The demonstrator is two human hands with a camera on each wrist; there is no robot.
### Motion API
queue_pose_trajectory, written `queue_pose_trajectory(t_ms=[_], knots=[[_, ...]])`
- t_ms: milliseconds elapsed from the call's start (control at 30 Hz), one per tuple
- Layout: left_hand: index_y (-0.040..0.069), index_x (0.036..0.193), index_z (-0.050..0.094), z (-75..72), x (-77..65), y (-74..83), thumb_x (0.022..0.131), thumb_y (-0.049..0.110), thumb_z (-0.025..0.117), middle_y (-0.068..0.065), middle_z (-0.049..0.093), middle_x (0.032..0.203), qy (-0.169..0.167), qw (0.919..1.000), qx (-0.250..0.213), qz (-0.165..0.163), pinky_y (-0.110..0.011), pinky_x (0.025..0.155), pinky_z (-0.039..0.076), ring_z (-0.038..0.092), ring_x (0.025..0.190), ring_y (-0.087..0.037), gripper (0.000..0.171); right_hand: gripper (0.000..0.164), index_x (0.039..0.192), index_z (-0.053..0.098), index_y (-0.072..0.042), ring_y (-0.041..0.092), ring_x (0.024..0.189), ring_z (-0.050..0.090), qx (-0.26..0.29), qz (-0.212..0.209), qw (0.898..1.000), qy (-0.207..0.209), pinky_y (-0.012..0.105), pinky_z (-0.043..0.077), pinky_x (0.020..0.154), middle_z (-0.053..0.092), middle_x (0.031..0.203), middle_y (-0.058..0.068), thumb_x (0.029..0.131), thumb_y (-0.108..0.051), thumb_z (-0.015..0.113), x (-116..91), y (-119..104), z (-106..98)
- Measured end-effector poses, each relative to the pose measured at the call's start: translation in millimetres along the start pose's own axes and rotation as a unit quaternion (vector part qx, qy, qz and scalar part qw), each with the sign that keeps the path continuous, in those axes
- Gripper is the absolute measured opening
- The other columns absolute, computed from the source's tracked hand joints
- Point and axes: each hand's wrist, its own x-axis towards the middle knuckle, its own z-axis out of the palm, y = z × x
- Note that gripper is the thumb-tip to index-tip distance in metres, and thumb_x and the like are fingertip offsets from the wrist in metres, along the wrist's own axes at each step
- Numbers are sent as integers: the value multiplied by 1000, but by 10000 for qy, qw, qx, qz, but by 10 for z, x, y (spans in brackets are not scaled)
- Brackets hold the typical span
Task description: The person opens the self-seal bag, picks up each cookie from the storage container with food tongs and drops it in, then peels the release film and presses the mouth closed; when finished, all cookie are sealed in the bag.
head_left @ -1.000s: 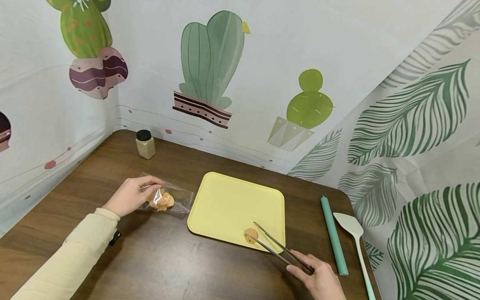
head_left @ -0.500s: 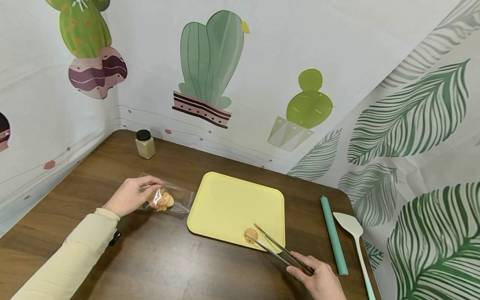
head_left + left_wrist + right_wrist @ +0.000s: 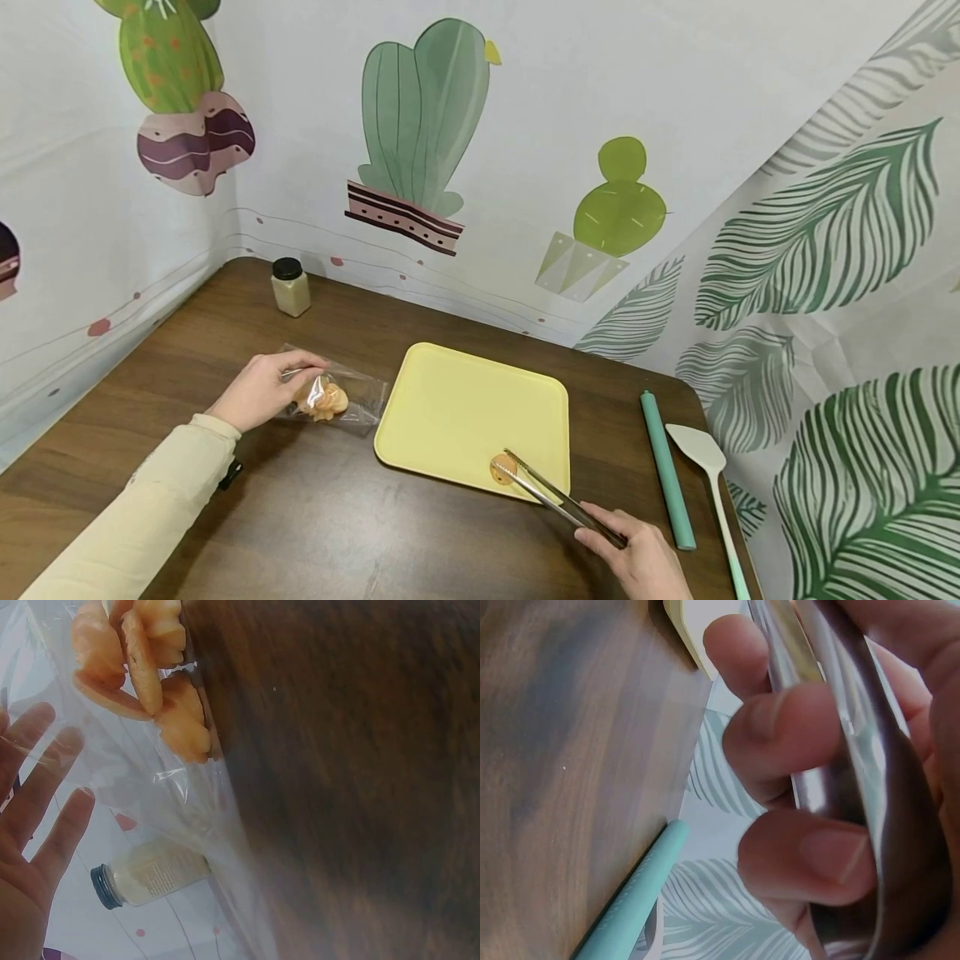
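My left hand (image 3: pixel 266 387) pinches the upper edge of a clear plastic bag (image 3: pixel 367 400) left of the tray. Several golden, scalloped cookies (image 3: pixel 184 720) lie inside the bag; in the left wrist view, three fingers (image 3: pixel 64 829) extend beside it. My right hand (image 3: pixel 637 554) grips metal tongs (image 3: pixel 564 504), fingers curled round the arms in the right wrist view. One round cookie (image 3: pixel 501 468) is at the near right part of the yellow tray (image 3: pixel 450 400), with the tong tips right at it, one arm crossing over it.
A jar with a black lid (image 3: pixel 291 287) stands at the back left of the wooden table (image 3: pixel 315 517). A green rolling pin (image 3: pixel 667 471) and a white spatula (image 3: pixel 701 450) lie along the right edge. Printed cloth walls (image 3: pixel 525 100) rise behind.
The tong arms have drawn closer together at the cookie, their tips shifting slightly. My left hand and the bag have stayed in place.
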Motion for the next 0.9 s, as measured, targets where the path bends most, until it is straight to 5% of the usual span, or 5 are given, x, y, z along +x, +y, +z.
queue_pose_trajectory(t_ms=[267, 633, 900], knots=[[14, 110, 72, -11, 5, 16, 96, 9, 63, -1, 72, 104, 17, 10000, 41, 47, -31, 69, 47, 62, 85, -14, 18, 36, 112, 75, -25, 2, 54, 37, -17, -99, 9994, 321, 23, 34, 50, 47, 63, -17, 78, -38, 80, 2, -10, -8], [14, 110, 73, 1, 1, 14, 95, 10, 64, -1, 72, 103, 27, 9999, 47, 100, -28, 65, 45, 58, 77, -14, 18, 45, 116, 73, -27, 2, 65, 48, -94, 160, 9998, -107, 25, 40, 58, 56, 74, -19, 76, -46, 80, -4, -19, -7], [14, 110, 73, 7, 9, 7, 95, 10, 63, -1, 72, 103, 27, 10000, 49, 78, -28, 65, 45, 57, 75, -14, 17, 43, 118, 72, -28, 4, 54, 38, -272, 355, 9987, -236, 23, 30, 47, 49, 67, -15, 78, -44, 79, -2, -23, -22]])
